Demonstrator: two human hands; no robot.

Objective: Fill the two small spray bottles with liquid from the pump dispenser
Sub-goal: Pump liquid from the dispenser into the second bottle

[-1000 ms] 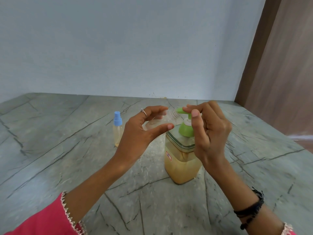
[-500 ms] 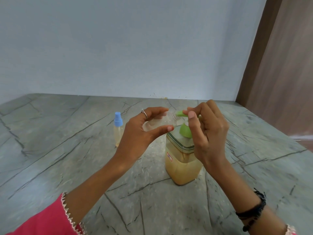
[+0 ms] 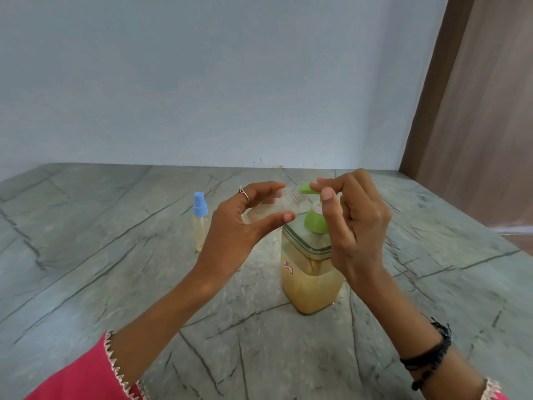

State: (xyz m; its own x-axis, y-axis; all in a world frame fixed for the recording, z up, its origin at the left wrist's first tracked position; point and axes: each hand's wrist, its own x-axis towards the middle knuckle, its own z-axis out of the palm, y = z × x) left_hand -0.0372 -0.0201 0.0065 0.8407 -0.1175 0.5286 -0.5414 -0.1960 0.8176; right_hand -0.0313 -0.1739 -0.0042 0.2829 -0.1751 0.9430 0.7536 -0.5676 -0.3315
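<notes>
Left hand [image 3: 239, 223] grips an uncapped bottle [image 3: 277, 204] tilted at the dispenser [image 3: 310, 272] spout; right hand [image 3: 357, 220] fingers press its pump; capped bottle [image 3: 200, 223] stands left of it, apart.

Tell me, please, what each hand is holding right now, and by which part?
The left hand holds the uncapped clear spray bottle round its body, tilted. The right hand rests fingers on the pump dispenser's green head.
</notes>
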